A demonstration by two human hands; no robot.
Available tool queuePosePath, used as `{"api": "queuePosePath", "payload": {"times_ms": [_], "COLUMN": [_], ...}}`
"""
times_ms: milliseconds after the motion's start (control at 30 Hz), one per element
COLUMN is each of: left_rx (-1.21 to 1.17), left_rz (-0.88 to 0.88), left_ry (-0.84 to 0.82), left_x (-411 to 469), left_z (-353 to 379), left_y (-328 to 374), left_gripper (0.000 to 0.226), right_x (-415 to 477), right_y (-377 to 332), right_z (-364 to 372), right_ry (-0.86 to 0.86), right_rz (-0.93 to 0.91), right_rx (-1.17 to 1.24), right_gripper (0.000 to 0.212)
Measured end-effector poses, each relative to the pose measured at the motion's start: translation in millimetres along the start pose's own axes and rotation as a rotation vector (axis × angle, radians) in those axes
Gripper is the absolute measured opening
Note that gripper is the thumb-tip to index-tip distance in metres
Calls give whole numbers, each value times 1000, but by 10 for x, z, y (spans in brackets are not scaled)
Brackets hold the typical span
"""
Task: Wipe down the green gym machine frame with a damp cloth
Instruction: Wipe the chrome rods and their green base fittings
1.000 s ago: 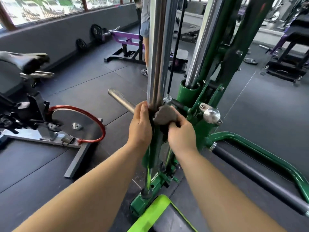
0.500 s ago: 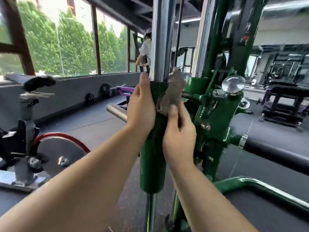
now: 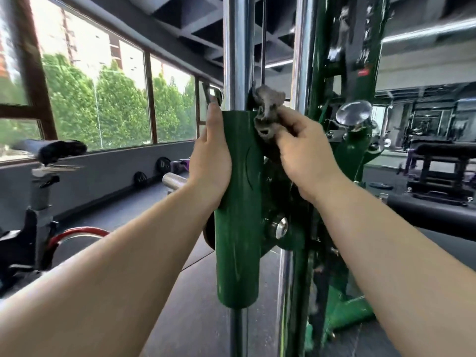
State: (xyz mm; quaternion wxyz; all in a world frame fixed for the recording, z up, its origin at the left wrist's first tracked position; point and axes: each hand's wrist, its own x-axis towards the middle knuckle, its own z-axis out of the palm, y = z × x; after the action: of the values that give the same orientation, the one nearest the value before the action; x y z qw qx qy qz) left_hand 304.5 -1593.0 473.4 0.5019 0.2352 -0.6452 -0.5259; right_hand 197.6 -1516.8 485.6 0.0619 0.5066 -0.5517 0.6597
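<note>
A green sleeve (image 3: 237, 228) of the gym machine frame rides on a vertical chrome guide rod (image 3: 235, 47) in the middle of the view. My left hand (image 3: 211, 161) wraps around the sleeve's upper left side. My right hand (image 3: 301, 148) clutches a crumpled grey cloth (image 3: 268, 112) and presses it against the sleeve's upper right edge. A second chrome rod (image 3: 300, 47) and the dark green upright (image 3: 345, 47) stand just to the right.
A chrome knob (image 3: 354, 112) sticks out of the green carriage at right. A chrome bar end (image 3: 173, 180) juts out left of the sleeve. An exercise bike (image 3: 41, 191) stands at left. A black padded bar (image 3: 432, 212) and benches lie at right. Windows line the left wall.
The sleeve and both hands have risen along the rod and the view has tilted up. The cloth has moved from the sleeve's front to its upper right edge.
</note>
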Motion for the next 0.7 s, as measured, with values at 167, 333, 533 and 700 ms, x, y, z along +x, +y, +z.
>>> {"api": "queuePosePath", "payload": {"times_ms": [167, 333, 533, 700], "left_rx": [-68, -118, -179, -171], "left_rz": [-9, -19, -34, -73], "left_ry": [47, -10, -216, -243], "left_x": [-1, -7, -15, -12], "left_z": [33, 19, -99, -160], "left_y": [-22, -18, -81, -87], "left_gripper": [96, 71, 72, 75], "right_x": [-698, -1286, -343, -872], "right_y": [410, 642, -5, 489], "right_z": [152, 62, 135, 263], "right_ry": [14, -121, -50, -80], "right_rz": [122, 333, -229, -297], "right_rx": [170, 208, 8, -16], "right_gripper": [34, 50, 49, 68]}}
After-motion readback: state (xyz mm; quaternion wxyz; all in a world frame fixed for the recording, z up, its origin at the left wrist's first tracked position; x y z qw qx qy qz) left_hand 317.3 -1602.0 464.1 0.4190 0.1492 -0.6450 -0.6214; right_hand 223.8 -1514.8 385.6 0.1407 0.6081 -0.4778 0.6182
